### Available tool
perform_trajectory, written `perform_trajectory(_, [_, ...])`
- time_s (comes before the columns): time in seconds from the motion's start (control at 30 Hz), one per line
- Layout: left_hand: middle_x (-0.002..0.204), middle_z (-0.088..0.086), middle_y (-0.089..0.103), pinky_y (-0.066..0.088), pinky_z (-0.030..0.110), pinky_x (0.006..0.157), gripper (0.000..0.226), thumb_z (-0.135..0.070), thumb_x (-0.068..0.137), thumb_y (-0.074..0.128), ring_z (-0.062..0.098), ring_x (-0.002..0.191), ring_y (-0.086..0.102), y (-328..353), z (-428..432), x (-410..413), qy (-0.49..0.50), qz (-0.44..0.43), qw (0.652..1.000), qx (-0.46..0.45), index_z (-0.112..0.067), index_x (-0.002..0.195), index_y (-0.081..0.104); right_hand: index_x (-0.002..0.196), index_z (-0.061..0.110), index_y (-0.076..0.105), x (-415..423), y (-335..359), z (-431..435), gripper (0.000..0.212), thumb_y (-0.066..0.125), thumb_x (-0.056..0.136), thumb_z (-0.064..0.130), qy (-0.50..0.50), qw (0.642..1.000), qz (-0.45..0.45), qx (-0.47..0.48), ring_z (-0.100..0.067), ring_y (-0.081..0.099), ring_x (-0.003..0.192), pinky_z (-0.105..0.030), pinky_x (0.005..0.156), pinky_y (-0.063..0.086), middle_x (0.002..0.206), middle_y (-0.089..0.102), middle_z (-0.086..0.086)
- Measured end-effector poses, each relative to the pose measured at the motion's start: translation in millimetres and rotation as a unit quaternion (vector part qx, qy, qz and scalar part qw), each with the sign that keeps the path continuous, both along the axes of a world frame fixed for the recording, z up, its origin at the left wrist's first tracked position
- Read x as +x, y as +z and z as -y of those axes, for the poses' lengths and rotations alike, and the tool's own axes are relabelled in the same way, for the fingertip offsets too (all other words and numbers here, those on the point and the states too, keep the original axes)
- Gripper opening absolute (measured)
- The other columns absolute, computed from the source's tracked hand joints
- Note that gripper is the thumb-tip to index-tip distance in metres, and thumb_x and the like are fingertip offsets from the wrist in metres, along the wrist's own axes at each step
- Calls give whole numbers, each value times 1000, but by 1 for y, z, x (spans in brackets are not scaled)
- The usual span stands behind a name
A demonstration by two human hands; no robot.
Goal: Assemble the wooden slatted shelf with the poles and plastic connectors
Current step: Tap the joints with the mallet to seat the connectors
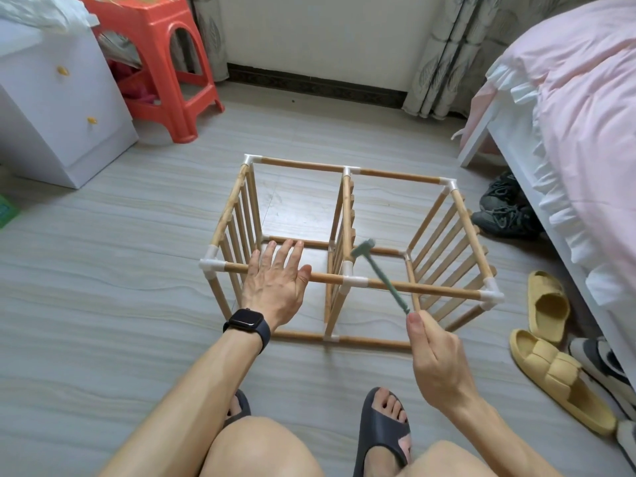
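Note:
The wooden shelf frame lies on its side on the floor, with three slatted panels joined by poles and white plastic connectors. My left hand lies flat with straight fingers on the near top pole, left of the middle connector. My right hand grips the handle end of a small green hammer. The hammer head hangs blurred just above and right of the middle connector.
A white drawer cabinet and an orange plastic stool stand at the back left. A bed with pink bedding fills the right side. Yellow slippers and dark shoes lie beside it. My feet in dark sandals are near the frame.

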State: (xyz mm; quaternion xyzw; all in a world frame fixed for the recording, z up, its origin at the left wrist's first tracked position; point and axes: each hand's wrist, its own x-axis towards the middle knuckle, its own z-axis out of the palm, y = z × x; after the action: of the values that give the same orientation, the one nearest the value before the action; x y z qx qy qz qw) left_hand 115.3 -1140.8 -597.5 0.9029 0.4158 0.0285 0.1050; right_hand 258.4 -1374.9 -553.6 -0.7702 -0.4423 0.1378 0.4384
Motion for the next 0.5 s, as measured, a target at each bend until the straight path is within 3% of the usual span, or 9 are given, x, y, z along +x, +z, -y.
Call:
perform_trajectory(0.1, [168,-5,5,-3,47,125,60,-54,103,4,22,155,-1,1,1,0,2,-3,1000,-1,-33,160,-1,74,17,46,1,-5,-10,45,28,103,46,-16,998,28,45,-6,39,39,-19,37,31,50,44,1])
perform_trajectory(0.2, [168,-4,6,-3,47,125,61,-54,103,4,22,155,0,2,1,0,2,-8,1000,-8,-33,159,-2,78,29,47,7,-16,-14,47,18,101,58,23,983,99,-152,-9,50,45,-35,46,47,53,52,2])
perform_trajectory(0.3, [168,-3,9,-2,47,125,62,-55,102,3,22,155,2,1,0,1,2,-6,1000,-4,-33,160,0,77,26,47,10,-15,-18,47,22,104,54,-8,996,76,-36,-12,44,38,-24,35,35,48,47,1])
perform_trajectory(0.33, [168,-3,9,-2,47,125,62,-55,102,3,23,155,2,1,-1,0,3,-7,1000,-4,-33,160,0,78,26,47,10,-14,-20,44,23,106,50,-11,996,83,-34,-12,46,38,-23,35,35,47,47,1])
perform_trajectory(0.43, [168,-3,11,0,48,125,62,-55,102,4,23,155,4,2,1,0,1,-9,1000,-4,-33,160,2,81,28,48,9,-14,-18,42,20,105,48,-21,982,115,-151,-12,53,44,-30,42,45,52,54,0])
perform_trajectory(0.5, [168,-3,12,1,48,125,62,-55,102,4,23,155,6,3,2,1,2,-8,1000,-2,-32,160,4,78,29,46,6,-12,-15,41,22,106,46,-41,991,104,-67,-15,50,43,-23,37,38,50,49,2])
